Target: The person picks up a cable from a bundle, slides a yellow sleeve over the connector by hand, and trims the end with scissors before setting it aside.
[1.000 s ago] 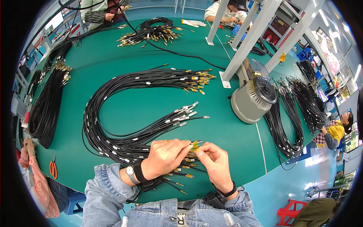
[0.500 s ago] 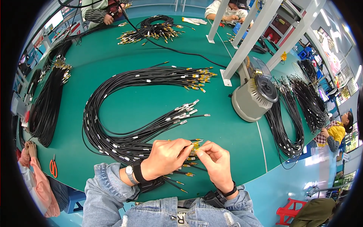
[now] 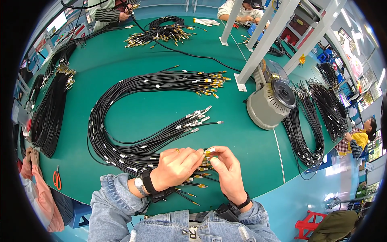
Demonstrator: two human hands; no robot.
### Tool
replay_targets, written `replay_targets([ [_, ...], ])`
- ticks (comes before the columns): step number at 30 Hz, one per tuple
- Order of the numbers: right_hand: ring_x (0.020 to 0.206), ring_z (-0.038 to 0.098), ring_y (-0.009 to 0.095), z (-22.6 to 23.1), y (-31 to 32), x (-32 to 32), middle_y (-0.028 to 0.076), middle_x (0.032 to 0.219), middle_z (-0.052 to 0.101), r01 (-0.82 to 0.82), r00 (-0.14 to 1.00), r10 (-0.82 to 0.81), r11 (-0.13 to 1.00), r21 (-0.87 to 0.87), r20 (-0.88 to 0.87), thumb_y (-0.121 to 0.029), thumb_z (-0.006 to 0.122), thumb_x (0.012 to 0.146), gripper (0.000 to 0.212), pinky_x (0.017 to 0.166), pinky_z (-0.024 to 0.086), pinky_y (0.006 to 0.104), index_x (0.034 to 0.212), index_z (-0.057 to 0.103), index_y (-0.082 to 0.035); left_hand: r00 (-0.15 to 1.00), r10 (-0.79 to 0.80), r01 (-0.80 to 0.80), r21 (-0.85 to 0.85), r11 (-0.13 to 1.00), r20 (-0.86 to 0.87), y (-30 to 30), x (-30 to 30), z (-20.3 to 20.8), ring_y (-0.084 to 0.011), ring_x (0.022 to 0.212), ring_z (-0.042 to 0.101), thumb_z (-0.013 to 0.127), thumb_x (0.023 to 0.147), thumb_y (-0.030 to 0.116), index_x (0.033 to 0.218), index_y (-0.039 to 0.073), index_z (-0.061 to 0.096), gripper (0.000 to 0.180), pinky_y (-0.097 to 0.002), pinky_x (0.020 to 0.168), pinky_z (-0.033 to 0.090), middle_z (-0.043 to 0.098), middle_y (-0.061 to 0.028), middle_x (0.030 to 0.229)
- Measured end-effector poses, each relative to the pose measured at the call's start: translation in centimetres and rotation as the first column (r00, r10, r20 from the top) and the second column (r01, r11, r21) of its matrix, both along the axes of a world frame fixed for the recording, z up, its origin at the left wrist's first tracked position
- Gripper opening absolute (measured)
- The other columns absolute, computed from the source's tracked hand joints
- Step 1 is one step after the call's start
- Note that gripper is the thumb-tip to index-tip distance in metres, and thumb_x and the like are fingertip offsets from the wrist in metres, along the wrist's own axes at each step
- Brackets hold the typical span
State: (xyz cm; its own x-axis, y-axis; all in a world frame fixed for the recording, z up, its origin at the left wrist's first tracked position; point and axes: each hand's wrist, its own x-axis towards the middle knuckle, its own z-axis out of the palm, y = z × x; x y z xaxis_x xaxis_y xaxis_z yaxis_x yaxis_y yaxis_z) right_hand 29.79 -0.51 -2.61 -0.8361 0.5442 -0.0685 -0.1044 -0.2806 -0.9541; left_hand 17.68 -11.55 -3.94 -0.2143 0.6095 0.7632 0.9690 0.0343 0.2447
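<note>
A thick bundle of black cables (image 3: 100,125) curves in a C on the green table, with yellow and white tips at its ends. At the bundle's near end, my left hand (image 3: 177,168) is closed, pinching one cable just behind its tip. Thumb and forefinger of my right hand (image 3: 229,171) meet around that cable's yellow-and-white end (image 3: 209,151). Most of the held cable is hidden under my left hand. Several other cable tips (image 3: 201,185) stick out below both hands. White-tipped ends (image 3: 199,117) lie just beyond them.
A grey round tape dispenser (image 3: 269,105) stands at right beside white metal posts (image 3: 268,40). More cable bundles lie at left (image 3: 50,113), far side (image 3: 163,34) and right (image 3: 306,133). Orange-handled scissors (image 3: 57,179) rest near the left edge. Other people sit around the table.
My right hand has shifted slightly up and left, onto the cable's end. A white piece now shows at the tip between my fingers. My left hand has barely moved.
</note>
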Motion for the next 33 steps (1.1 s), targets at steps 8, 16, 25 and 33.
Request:
replay_targets([
  [8,0.085,0.053,0.011,-1.1,0.1,0.0,0.004,0.092,0.055,-0.034,0.998,0.038,0.997,0.073,-0.050,-0.001,0.059,0.084,0.008,0.080,0.042,0.0252,0.091,0.058,0.002,1.000,0.001,-0.001,-0.015,1.000,-0.021,-0.2,0.0,-0.4,-0.0118,0.045,0.052,0.074,0.065,0.002,0.081,0.005,0.060,0.021,-0.0233,0.040,0.038,0.056,-0.0004,0.061],
  [16,0.075,0.050,0.010,-0.6,0.0,0.4,0.003,0.083,0.055,0.006,0.997,0.008,0.982,0.188,-0.070,0.000,0.060,0.083,0.004,0.071,0.041,0.0231,0.084,0.059,0.003,0.995,-0.043,0.040,-0.029,0.999,-0.090,-0.3,0.0,0.2,-0.0108,0.046,0.052,0.073,0.067,0.005,0.083,0.003,0.063,0.019,-0.0221,0.041,0.039,0.057,-0.0002,0.063],
  [25,0.068,0.049,0.007,0.2,0.1,0.9,0.001,0.076,0.057,-0.013,1.000,0.014,0.969,0.248,-0.005,-0.002,0.063,0.083,0.007,0.063,0.041,0.0205,0.086,0.061,0.003,0.991,-0.035,0.028,-0.053,0.998,-0.127,-0.3,-0.2,-0.2,-0.0095,0.046,0.051,0.073,0.067,0.006,0.087,0.003,0.064,0.023,-0.0223,0.040,0.039,0.059,-0.0002,0.066],
  [33,0.074,0.054,0.007,0.1,0.7,0.9,0.003,0.083,0.061,-0.061,0.996,0.050,0.986,0.155,0.075,-0.003,0.063,0.083,0.007,0.068,0.043,0.0207,0.086,0.061,0.004,0.988,-0.053,0.049,-0.028,0.998,-0.148,-0.4,-0.2,-0.3,-0.0090,0.047,0.051,0.074,0.067,0.006,0.088,0.002,0.064,0.024,-0.0218,0.041,0.038,0.061,-0.0001,0.068],
])
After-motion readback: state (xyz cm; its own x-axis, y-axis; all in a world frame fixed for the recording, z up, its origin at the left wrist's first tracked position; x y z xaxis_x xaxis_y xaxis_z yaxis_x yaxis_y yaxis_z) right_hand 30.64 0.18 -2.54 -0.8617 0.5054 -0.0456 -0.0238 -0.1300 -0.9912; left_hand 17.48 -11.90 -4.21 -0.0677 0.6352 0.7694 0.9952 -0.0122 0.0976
